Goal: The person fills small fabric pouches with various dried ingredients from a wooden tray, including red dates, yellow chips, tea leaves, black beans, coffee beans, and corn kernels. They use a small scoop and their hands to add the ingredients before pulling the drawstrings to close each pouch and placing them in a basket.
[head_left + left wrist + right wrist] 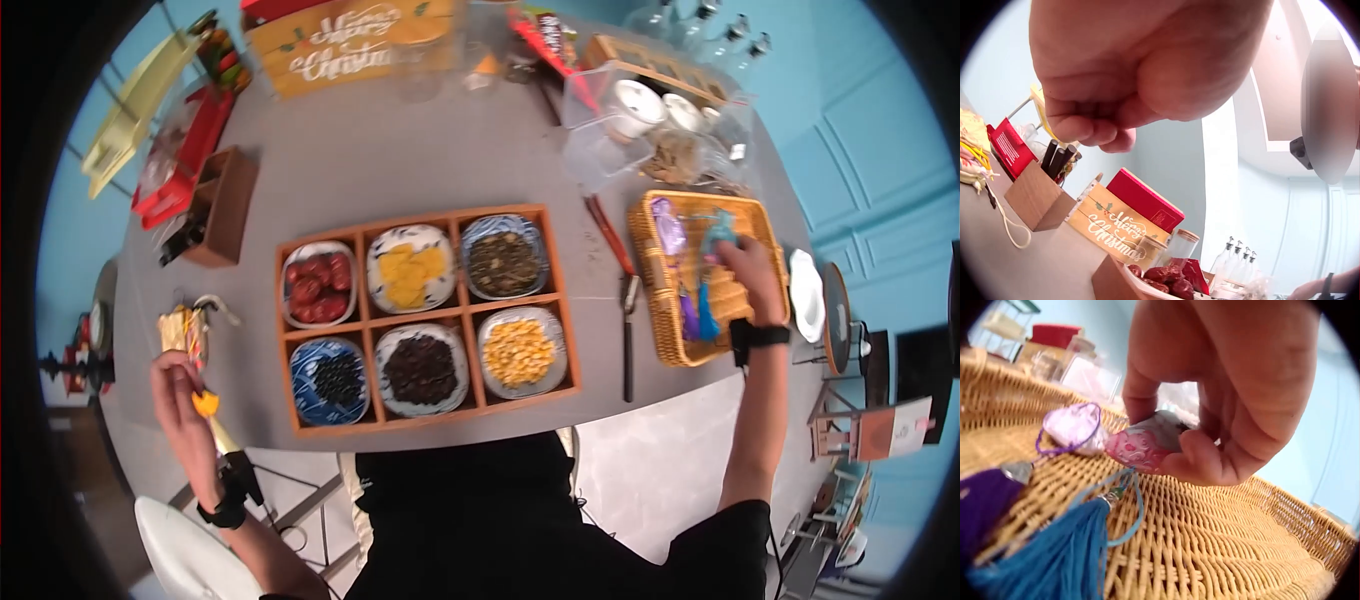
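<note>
My right hand (752, 280) reaches into a wicker basket (655, 300) and pinches a small sachet (1147, 447) between thumb and fingers. The sachet has a pink print, and a blue tassel (1054, 550) hangs from it. Beside it in the basket lies a pale purple sachet (1075, 428) with a purple tassel (991, 500). Over the table's left front edge is my left hand (180, 400), its fingers loosely curled in the left wrist view, with nothing seen in them. A yellow-orange piece (206, 403) shows right beside these fingers. A bundle of cloth bags (176, 328) lies just beyond.
A wooden divided tray (430, 318) stands mid-table, with dishes of red dates, yellow slices, dried leaves, black beans, dark dried fruit and corn kernels. A red-and-black handled tool (628, 290) lies between tray and basket. Clear bins (600, 150) and a Christmas box (350, 45) stand behind.
</note>
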{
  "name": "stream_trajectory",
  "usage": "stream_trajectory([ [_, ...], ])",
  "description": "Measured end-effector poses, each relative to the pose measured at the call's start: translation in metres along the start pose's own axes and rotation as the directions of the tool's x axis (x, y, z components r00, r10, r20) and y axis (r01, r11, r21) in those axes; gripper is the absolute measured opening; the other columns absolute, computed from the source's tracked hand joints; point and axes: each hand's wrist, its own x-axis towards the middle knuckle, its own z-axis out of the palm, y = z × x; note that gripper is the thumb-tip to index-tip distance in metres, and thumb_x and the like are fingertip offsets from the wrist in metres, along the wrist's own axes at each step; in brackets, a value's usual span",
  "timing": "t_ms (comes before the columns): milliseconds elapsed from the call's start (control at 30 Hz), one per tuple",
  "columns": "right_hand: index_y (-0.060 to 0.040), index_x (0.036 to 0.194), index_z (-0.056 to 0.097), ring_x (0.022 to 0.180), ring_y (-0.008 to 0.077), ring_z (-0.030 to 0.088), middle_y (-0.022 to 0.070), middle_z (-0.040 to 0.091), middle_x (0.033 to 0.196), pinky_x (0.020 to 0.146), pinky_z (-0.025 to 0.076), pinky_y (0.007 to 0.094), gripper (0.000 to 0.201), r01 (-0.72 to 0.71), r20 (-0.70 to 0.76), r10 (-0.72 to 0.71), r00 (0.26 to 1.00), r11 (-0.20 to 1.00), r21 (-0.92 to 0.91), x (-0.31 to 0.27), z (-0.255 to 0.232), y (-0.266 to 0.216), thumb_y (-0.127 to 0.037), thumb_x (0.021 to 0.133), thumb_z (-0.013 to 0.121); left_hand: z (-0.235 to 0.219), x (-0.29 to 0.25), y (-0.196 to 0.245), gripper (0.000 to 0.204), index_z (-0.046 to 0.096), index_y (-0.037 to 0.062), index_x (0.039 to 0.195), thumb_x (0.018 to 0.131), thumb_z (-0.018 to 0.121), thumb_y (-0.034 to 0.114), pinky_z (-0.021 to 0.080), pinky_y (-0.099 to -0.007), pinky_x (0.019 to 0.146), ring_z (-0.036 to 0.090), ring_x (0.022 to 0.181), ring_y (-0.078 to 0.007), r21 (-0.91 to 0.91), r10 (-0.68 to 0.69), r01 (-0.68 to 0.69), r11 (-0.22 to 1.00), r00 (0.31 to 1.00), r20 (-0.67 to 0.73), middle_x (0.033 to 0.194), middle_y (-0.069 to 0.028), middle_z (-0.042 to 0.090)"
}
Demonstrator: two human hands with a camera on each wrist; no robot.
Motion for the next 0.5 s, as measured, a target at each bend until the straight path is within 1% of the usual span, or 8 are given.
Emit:
stream_trajectory([
  [67, -0.0001, 0.095, 0.066, 0.071, 0.0091, 0.055, 0.0032, 0.064, 0.079, 0.06, 0.042, 0.0264, 0.036, 0.069, -0.166, -0.046, 0.985, 0.989, 0.133, -0.04, -0.02, -0.017, -0.034, 0.083, 0.063, -0.018, 0.002, -0.027, 0.013, 0.053, 0.0047, 0.088, 0.095, 0.043, 0.009, 0.031, -0.0225, 0.064, 0.037, 0.07, -0.0085, -0.018, 0.182, -0.182, 0.983, 0.973, 0.138, 0.077, 0.0002, 0.04],
  [100, -0.0001, 0.099, 0.064, 0.073, 0.0088, 0.055, 0.0032, 0.064, 0.083, 0.062, 0.041, 0.0255, 0.034, 0.109, -0.191, -0.072, 0.979, 0.976, 0.188, -0.06, -0.028, -0.025, -0.032, 0.086, 0.061, -0.02, 0.0, -0.024, 0.013, 0.053, 0.0047, 0.088, 0.095, 0.043, 0.009, 0.031, -0.0225, 0.064, 0.037, 0.07, -0.0085, -0.004, 0.176, -0.177, 0.984, 0.975, 0.138, 0.077, 0.0002, 0.04],
  [167, -0.0006, 0.104, 0.061, 0.074, 0.008, 0.053, 0.0015, 0.061, 0.086, 0.064, 0.04, 0.0239, 0.029, 0.199, -0.275, -0.115, 0.954, 0.934, 0.298, -0.106, -0.037, -0.043, -0.025, 0.091, 0.056, -0.013, -0.006, -0.006, 0.011, 0.057, 0.0038, 0.091, 0.091, 0.047, 0.009, 0.036, -0.0244, 0.073, 0.046, 0.079, -0.0111, -0.091, 0.041, -0.023, 0.996, 0.979, 0.197, 0.084, -0.0023, 0.05],
  [267, 0.0001, 0.114, 0.055, 0.074, 0.0079, 0.049, -0.0003, 0.056, 0.086, 0.064, 0.038, 0.023, 0.031, 0.328, -0.324, -0.195, 0.926, 0.841, 0.43, -0.167, -0.028, -0.054, -0.023, 0.093, 0.055, 0.02, -0.03, 0.055, 0.02, 0.061, 0.0028, 0.1, 0.092, 0.049, 0.016, 0.042, -0.0279, 0.082, 0.055, 0.092, -0.0142, 0.003, 0.087, -0.091, 0.996, 0.959, 0.269, 0.095, -0.0054, 0.06],
  [333, 0.0003, 0.12, 0.054, 0.078, 0.0095, 0.055, 0.0021, 0.06, 0.09, 0.069, 0.044, 0.0236, 0.043, 0.398, -0.293, -0.285, 0.913, 0.784, 0.476, -0.202, -0.013, -0.05, -0.026, 0.089, 0.065, 0.028, -0.049, 0.061, 0.027, 0.062, 0.0015, 0.111, 0.092, 0.054, 0.017, 0.045, -0.0315, 0.088, 0.059, 0.103, -0.0184, -0.251, 0.056, 0.077, 0.965, 0.875, 0.481, 0.104, -0.0099, 0.065],
  [400, 0.0005, 0.122, 0.054, 0.086, 0.0138, 0.062, 0.0059, 0.063, 0.096, 0.076, 0.051, 0.0275, 0.055, 0.348, -0.199, -0.285, 0.937, 0.737, 0.579, -0.242, 0.022, -0.061, -0.024, 0.079, 0.078, 0.05, -0.062, 0.074, 0.036, 0.06, 0.0008, 0.118, 0.087, 0.067, 0.018, 0.048, -0.036, 0.089, 0.06, 0.104, -0.0234, -0.373, 0.269, 0.005, 0.928, 0.685, 0.678, 0.111, -0.0134, 0.063],
  [467, 0.0024, 0.118, 0.055, 0.097, 0.0195, 0.064, 0.0064, 0.063, 0.103, 0.084, 0.052, 0.0313, 0.057, 0.202, -0.019, -0.294, 0.956, 0.608, 0.768, -0.27, 0.063, -0.092, -0.012, 0.071, 0.084, 0.077, -0.073, 0.092, 0.054, 0.055, 0.0014, 0.123, 0.078, 0.079, 0.018, 0.048, -0.0387, 0.091, 0.059, 0.106, -0.0274, -0.372, 0.293, 0.054, 0.927, 0.518, 0.804, 0.119, -0.0151, 0.058],
  [500, 0.0014, 0.118, 0.055, 0.095, 0.0186, 0.064, 0.0065, 0.063, 0.103, 0.082, 0.052, 0.0307, 0.054, 0.168, 0.059, -0.341, 0.938, 0.598, 0.784, -0.276, 0.085, -0.103, -0.007, 0.072, 0.083, 0.087, -0.082, 0.096, 0.054, 0.055, 0.0014, 0.123, 0.078, 0.079, 0.018, 0.048, -0.0387, 0.091, 0.059, 0.106, -0.0274, -0.364, 0.283, 0.059, 0.93, 0.517, 0.808, 0.119, -0.0151, 0.058],
])
